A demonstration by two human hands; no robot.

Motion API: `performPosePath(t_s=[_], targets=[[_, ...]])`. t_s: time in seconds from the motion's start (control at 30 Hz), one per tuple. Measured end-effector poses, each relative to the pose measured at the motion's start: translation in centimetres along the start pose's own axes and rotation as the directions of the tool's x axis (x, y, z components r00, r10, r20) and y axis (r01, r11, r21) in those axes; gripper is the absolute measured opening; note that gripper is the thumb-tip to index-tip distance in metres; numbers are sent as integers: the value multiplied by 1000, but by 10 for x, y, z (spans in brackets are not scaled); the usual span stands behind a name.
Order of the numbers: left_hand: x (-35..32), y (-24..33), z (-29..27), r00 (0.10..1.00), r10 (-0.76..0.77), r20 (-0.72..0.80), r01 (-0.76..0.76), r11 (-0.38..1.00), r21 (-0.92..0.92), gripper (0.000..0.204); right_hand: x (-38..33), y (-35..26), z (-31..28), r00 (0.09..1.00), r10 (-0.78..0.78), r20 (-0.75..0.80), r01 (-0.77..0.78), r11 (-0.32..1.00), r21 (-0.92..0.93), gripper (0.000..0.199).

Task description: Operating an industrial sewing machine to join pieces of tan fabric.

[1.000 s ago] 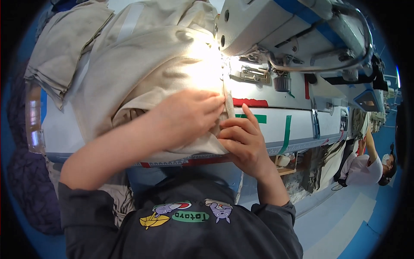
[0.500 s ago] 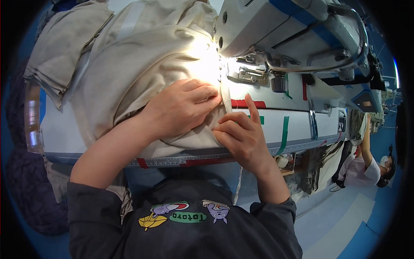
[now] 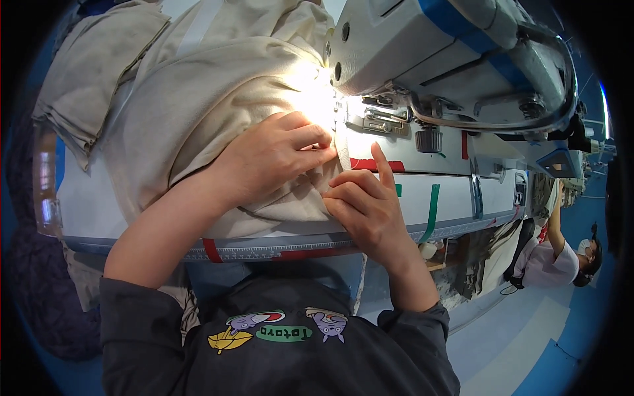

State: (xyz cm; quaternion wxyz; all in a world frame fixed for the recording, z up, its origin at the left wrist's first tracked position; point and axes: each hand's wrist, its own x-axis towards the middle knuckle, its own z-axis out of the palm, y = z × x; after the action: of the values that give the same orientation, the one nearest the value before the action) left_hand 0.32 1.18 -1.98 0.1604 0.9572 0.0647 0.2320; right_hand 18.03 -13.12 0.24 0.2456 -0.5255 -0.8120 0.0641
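Note:
A large piece of beige fabric point(image 3: 218, 86) spreads in folds over the left of the sewing table and runs up to the sewing machine point(image 3: 409, 59). My left hand point(image 3: 267, 158) lies on the cloth just in front of the brightly lit needle area, fingers bent and pinching near its edge. Nearer to me, my right hand point(image 3: 366, 208) grips the same fabric's narrow edge strip between thumb and curled fingers, with one finger raised. Glare washes out the needle and presser foot. A metal guide plate point(image 3: 386, 122) sits beside them on the machine bed.
Along the front edge of the white table point(image 3: 416, 198) runs a measuring tape point(image 3: 251, 253). Tweezers point(image 3: 476, 191) lie at the right. More beige cloth point(image 3: 86, 72) is stacked at the far left. A co-worker point(image 3: 555, 261) works beyond the table's right end.
The view has shifted slightly. Both hands keep their hold on the fabric, almost in the same place, and the strip by my right hand looks a little shorter.

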Motion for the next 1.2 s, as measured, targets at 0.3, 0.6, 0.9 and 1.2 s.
performPosePath(t_s=[0.3, 0.6, 0.9, 1.2], targets=[[1, -4, -1, 998, -21, -57, 22, 1000, 11, 35, 7, 4, -2, 1000, 15, 27, -14, 1000, -22, 11], [9, -12, -3, 996, -60, -60, 60, 998, -4, 30, 22, 11, -12, 995, 17, 94, -7, 994, -105, 11], [13, -17, -18, 991, -98, -95, 107, 991, 86, 27, 23, 18, -4, 998, 55, 20, -53, 995, -79, 17], [66, -144, -21, 899, -181, -398, 327, 883, 338, 28, 24, 22, 0, 999, -22, -27, 22, 1000, -16, 22]])
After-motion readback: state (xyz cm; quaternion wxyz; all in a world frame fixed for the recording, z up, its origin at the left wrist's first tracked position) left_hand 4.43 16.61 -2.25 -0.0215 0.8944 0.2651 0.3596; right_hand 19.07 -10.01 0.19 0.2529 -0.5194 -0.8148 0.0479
